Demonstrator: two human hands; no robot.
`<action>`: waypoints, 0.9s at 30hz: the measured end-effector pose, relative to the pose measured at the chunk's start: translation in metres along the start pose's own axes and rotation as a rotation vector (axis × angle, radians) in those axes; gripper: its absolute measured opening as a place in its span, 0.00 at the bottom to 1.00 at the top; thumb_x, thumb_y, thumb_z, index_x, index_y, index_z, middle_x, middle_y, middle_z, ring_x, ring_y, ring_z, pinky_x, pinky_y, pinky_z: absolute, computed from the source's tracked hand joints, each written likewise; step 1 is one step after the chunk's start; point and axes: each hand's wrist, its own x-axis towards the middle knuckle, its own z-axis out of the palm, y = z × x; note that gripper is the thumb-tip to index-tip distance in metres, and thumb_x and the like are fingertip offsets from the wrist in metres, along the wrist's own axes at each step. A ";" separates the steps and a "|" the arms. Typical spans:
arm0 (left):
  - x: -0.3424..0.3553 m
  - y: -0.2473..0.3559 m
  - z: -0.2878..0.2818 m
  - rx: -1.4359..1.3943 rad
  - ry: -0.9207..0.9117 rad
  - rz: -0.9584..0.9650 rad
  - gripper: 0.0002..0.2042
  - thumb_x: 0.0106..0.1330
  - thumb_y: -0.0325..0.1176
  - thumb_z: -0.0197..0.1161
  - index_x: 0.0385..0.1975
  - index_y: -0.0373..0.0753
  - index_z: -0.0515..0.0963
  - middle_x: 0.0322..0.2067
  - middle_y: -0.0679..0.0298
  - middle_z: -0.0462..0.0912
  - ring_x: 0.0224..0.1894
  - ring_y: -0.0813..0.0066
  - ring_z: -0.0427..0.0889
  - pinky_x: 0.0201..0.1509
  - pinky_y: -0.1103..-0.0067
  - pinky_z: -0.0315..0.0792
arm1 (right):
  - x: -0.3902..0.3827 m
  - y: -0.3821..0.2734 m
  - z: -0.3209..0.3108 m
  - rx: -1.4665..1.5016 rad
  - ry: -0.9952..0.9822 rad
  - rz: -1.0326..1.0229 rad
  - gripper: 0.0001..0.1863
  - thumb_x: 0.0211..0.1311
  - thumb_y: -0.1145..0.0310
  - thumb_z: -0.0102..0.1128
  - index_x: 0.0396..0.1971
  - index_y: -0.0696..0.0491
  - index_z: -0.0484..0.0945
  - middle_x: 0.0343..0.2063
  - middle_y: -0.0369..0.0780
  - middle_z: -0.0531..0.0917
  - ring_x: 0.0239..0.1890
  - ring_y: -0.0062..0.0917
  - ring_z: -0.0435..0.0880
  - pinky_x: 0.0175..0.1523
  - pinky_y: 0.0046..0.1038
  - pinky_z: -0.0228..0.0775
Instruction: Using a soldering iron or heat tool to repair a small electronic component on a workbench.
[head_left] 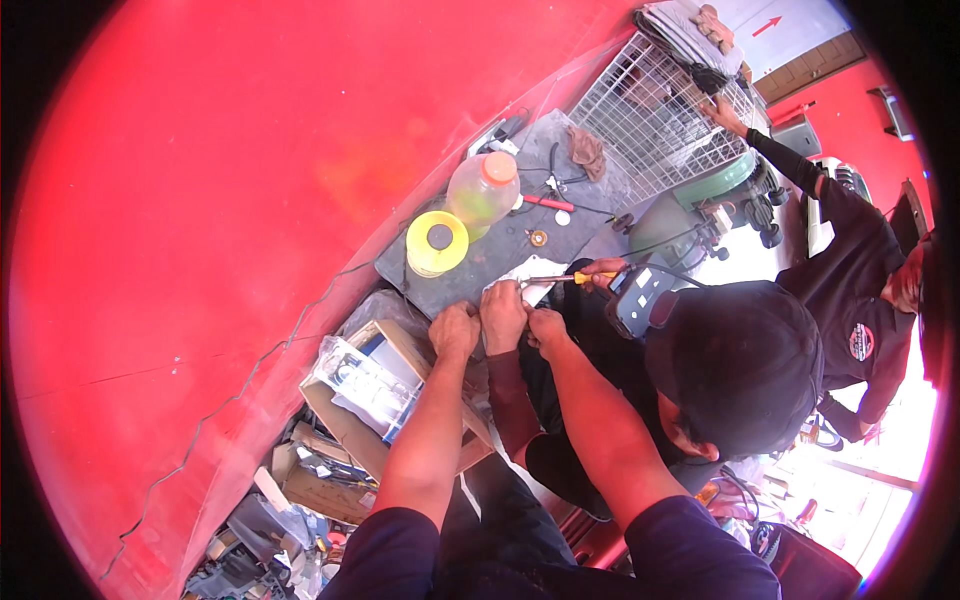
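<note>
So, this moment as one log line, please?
left hand: by table edge, grip unclear | right hand: grip unclear | near co-worker: one hand between these, other hand holding yellow-handled tool | table: jar, cloth

On the grey desk (505, 250) before me I see a clear jar (482, 198) with an orange lid (499, 168) beside a yellow round container (430, 258), a brown rag (587, 152) near a white wire cage (645, 115), and a cracked red wall (250, 180) at my left.
</note>
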 end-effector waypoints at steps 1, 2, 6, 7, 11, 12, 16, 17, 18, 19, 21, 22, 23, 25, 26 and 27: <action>0.000 0.000 0.000 0.000 -0.001 0.001 0.09 0.57 0.38 0.56 0.32 0.47 0.82 0.34 0.54 0.83 0.41 0.56 0.81 0.44 0.67 0.73 | 0.001 0.001 0.000 0.001 0.001 0.000 0.18 0.63 0.53 0.55 0.20 0.50 0.69 0.16 0.31 0.67 0.16 0.17 0.62 0.20 0.22 0.55; 0.001 0.000 0.001 -0.001 -0.004 -0.006 0.09 0.57 0.38 0.56 0.32 0.47 0.82 0.34 0.54 0.83 0.41 0.56 0.81 0.44 0.67 0.73 | 0.002 0.001 -0.001 0.002 -0.016 -0.004 0.18 0.63 0.53 0.55 0.20 0.50 0.69 0.16 0.31 0.67 0.16 0.17 0.62 0.20 0.22 0.56; 0.002 -0.001 0.001 0.001 -0.016 -0.009 0.09 0.56 0.39 0.57 0.31 0.47 0.82 0.33 0.54 0.83 0.40 0.56 0.81 0.44 0.67 0.73 | 0.001 0.000 -0.001 0.010 -0.009 0.007 0.17 0.63 0.54 0.56 0.20 0.50 0.69 0.17 0.31 0.67 0.17 0.17 0.63 0.21 0.23 0.56; 0.002 -0.001 0.001 0.003 -0.018 -0.006 0.09 0.56 0.39 0.57 0.31 0.47 0.82 0.33 0.54 0.83 0.40 0.56 0.81 0.44 0.67 0.73 | 0.001 0.001 0.000 0.013 -0.008 0.007 0.17 0.63 0.54 0.56 0.20 0.50 0.69 0.17 0.31 0.67 0.17 0.17 0.63 0.21 0.23 0.56; 0.003 0.000 0.002 0.008 -0.008 -0.022 0.09 0.56 0.40 0.58 0.32 0.47 0.82 0.34 0.54 0.83 0.41 0.56 0.81 0.44 0.67 0.73 | 0.001 0.000 0.002 -0.024 0.047 -0.006 0.17 0.62 0.55 0.56 0.21 0.50 0.71 0.16 0.31 0.67 0.16 0.18 0.63 0.20 0.23 0.57; 0.003 0.000 0.003 0.014 -0.006 -0.029 0.09 0.56 0.40 0.59 0.33 0.48 0.82 0.34 0.54 0.83 0.41 0.56 0.81 0.44 0.67 0.73 | 0.000 0.000 0.002 -0.037 0.061 -0.003 0.16 0.62 0.55 0.56 0.21 0.50 0.71 0.16 0.31 0.67 0.16 0.18 0.63 0.20 0.24 0.57; 0.003 -0.001 0.002 0.018 -0.023 -0.018 0.09 0.56 0.40 0.59 0.33 0.47 0.82 0.34 0.54 0.83 0.41 0.56 0.81 0.44 0.66 0.73 | 0.005 0.002 0.001 -0.038 0.054 0.004 0.17 0.62 0.55 0.57 0.20 0.50 0.71 0.16 0.31 0.67 0.17 0.18 0.63 0.21 0.23 0.57; 0.003 -0.001 0.002 0.021 -0.022 -0.016 0.09 0.56 0.40 0.60 0.33 0.47 0.82 0.34 0.54 0.83 0.41 0.56 0.81 0.44 0.66 0.73 | 0.006 0.003 0.001 -0.040 0.050 0.004 0.17 0.62 0.54 0.57 0.20 0.50 0.71 0.16 0.31 0.67 0.17 0.18 0.63 0.21 0.23 0.57; 0.003 -0.001 0.002 0.024 -0.020 -0.014 0.09 0.56 0.40 0.60 0.33 0.47 0.82 0.34 0.53 0.83 0.41 0.56 0.81 0.44 0.66 0.73 | 0.006 0.003 0.000 -0.042 0.046 0.004 0.17 0.62 0.54 0.57 0.20 0.50 0.71 0.16 0.31 0.67 0.17 0.18 0.63 0.21 0.23 0.57; 0.003 -0.001 0.002 0.024 -0.020 -0.014 0.09 0.56 0.40 0.60 0.33 0.47 0.82 0.34 0.53 0.83 0.41 0.56 0.81 0.44 0.66 0.73 | 0.007 0.003 0.000 -0.042 0.046 0.004 0.17 0.62 0.54 0.57 0.20 0.50 0.71 0.16 0.31 0.67 0.17 0.18 0.63 0.21 0.23 0.57; 0.002 0.001 0.001 0.024 -0.019 -0.027 0.09 0.56 0.39 0.59 0.32 0.46 0.82 0.34 0.53 0.83 0.41 0.56 0.81 0.45 0.67 0.73 | 0.006 0.002 0.001 -0.046 0.052 0.016 0.17 0.62 0.54 0.57 0.20 0.50 0.71 0.16 0.31 0.67 0.17 0.18 0.63 0.21 0.23 0.57; 0.002 0.001 0.000 0.023 -0.019 -0.027 0.09 0.56 0.39 0.59 0.32 0.46 0.82 0.34 0.53 0.83 0.41 0.56 0.81 0.45 0.67 0.73 | 0.006 0.002 0.001 -0.047 0.052 0.016 0.17 0.62 0.54 0.57 0.20 0.50 0.71 0.16 0.31 0.67 0.17 0.18 0.63 0.21 0.23 0.57; 0.001 0.001 -0.001 0.013 -0.020 -0.015 0.09 0.56 0.39 0.59 0.33 0.46 0.82 0.34 0.53 0.82 0.41 0.56 0.81 0.45 0.67 0.73 | 0.004 0.002 0.001 -0.043 0.050 0.017 0.17 0.62 0.54 0.57 0.20 0.49 0.71 0.16 0.31 0.67 0.17 0.18 0.63 0.21 0.23 0.57; 0.000 0.000 -0.002 0.002 -0.020 -0.004 0.10 0.55 0.40 0.60 0.33 0.46 0.82 0.34 0.52 0.82 0.41 0.55 0.80 0.45 0.66 0.73 | 0.004 0.001 0.002 -0.040 0.048 0.018 0.17 0.61 0.54 0.58 0.20 0.49 0.71 0.16 0.31 0.67 0.17 0.18 0.63 0.21 0.23 0.57; 0.000 0.000 -0.002 0.003 -0.019 0.001 0.10 0.55 0.40 0.60 0.34 0.46 0.82 0.34 0.52 0.82 0.41 0.55 0.80 0.45 0.66 0.73 | 0.005 0.002 0.001 -0.030 0.050 0.020 0.17 0.61 0.54 0.58 0.20 0.49 0.71 0.16 0.31 0.67 0.17 0.18 0.63 0.21 0.23 0.57; 0.000 0.000 -0.002 0.003 -0.017 0.007 0.10 0.55 0.40 0.60 0.34 0.45 0.82 0.34 0.52 0.82 0.41 0.54 0.80 0.45 0.65 0.73 | 0.006 0.002 0.001 -0.019 0.051 0.021 0.17 0.61 0.54 0.58 0.20 0.49 0.71 0.16 0.31 0.67 0.17 0.18 0.63 0.21 0.23 0.57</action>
